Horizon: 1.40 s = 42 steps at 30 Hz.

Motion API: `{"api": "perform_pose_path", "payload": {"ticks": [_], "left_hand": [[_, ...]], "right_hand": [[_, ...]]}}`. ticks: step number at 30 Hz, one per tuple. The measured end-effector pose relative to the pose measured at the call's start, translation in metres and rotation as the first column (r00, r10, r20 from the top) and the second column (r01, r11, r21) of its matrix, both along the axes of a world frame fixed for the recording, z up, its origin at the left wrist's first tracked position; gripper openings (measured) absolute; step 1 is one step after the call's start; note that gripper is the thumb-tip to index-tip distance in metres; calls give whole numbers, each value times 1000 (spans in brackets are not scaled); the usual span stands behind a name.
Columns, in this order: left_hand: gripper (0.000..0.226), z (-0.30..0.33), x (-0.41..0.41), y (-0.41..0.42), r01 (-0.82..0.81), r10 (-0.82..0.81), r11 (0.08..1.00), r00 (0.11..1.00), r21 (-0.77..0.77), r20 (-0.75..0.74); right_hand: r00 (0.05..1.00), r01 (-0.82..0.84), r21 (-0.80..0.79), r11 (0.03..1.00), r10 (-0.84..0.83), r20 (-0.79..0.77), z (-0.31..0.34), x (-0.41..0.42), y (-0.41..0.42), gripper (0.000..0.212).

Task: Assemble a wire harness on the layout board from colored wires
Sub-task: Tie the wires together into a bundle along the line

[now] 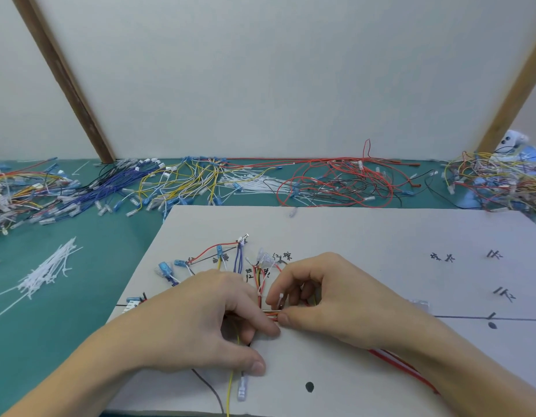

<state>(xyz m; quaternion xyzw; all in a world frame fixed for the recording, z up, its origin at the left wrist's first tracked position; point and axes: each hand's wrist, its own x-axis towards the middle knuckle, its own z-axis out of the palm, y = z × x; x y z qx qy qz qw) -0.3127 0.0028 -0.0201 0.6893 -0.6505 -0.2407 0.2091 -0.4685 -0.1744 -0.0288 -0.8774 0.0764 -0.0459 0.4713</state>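
White layout board (366, 236) – teal table (65, 311) – red wires (336, 182)

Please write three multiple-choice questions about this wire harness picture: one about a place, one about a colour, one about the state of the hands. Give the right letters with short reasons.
1. Where does the loose pile of white cable ties lie?
A. on the green mat, left of the layout board
B. on the board's right half
C. against the wall

2. What colour is the wire running down from under the left hand to the board's near edge?
A. blue
B. yellow
C. black

3. What are the hands doing?
A. both resting flat
B. both pinching the wire bundle
C. only one touching wires

Answers:
1 A: the cable ties lie on the mat beside the layout board.
2 B: the wire is yellow.
3 B: left hand and right hand pinch the wire bundle.
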Motion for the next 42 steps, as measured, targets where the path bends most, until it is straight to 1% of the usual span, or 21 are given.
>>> {"api": "perform_pose_path", "payload": {"ticks": [2, 5, 8, 10, 13, 15, 19, 22, 24, 27, 29, 34, 37, 40, 42], "left_hand": [[32, -2, -2, 0, -3, 3, 1000, 1000, -20, 31], [25, -4, -4, 0, -25, 27, 997, 999, -72, 34], [18, -9, -4, -2, -5, 11, 989, 999, -145, 39], [22, -12, -4, -3, 9, 1, 981, 999, -194, 54], [33, -16, -9, -4, 43, 6, 959, 985, -280, 172], [30, -15, -11, -5, 46, 29, 938, 977, -343, 212], [17, -14, -14, -3, -69, 135, 890, 984, -450, 117], [18, -15, -18, -4, -221, 236, 863, 972, -455, -24], [19, -17, -20, -4, -286, 272, 846, 957, -449, -98], [14, -17, -21, -5, -283, 241, 856, 959, -434, -149], [15, -17, -20, -5, -277, 225, 858, 960, -432, -168], [14, -16, -18, -5, -283, 245, 839, 959, -464, -142], [14, -17, -18, -5, -305, 259, 839, 952, -451, -163], [16, -19, -16, -5, -314, 255, 843, 948, -437, -190], [17, -19, -16, -5, -316, 260, 842, 948, -438, -183]], "right_hand": [[1000, -8, 14, 1000, 8, -7, 0, -1, 0, 18], [1000, -4, 33, 999, 5, -3, -1, -1, -1, 13], [1000, -4, 39, 999, 4, 5, -1, 0, -1, 9], [1000, -7, 40, 999, 6, 12, -2, 0, -2, 10], [1000, -17, 41, 999, 16, 10, -3, -1, -2, 12], [999, -34, 42, 999, 33, 6, -4, -1, -3, 13], [999, -50, 31, 998, 50, 15, -6, 0, -4, 15], [998, -57, 27, 998, 56, 20, -7, 0, -3, 14], [998, -58, 53, 997, 57, 21, -6, 0, -4, 15], [999, -40, 89, 995, 38, 21, -6, 0, -3, 15], [999, -25, 113, 993, 22, 28, -6, 1, -2, 14], [998, 34, 203, 979, -43, 44, -9, 1, -3, 14], [995, 92, 209, 974, -100, 29, -12, 2, -7, 14], [993, 109, 240, 965, -117, 17, -13, 2, -8, 13], [993, 110, 246, 963, -117, 13, -13, 3, -8, 12]]}}
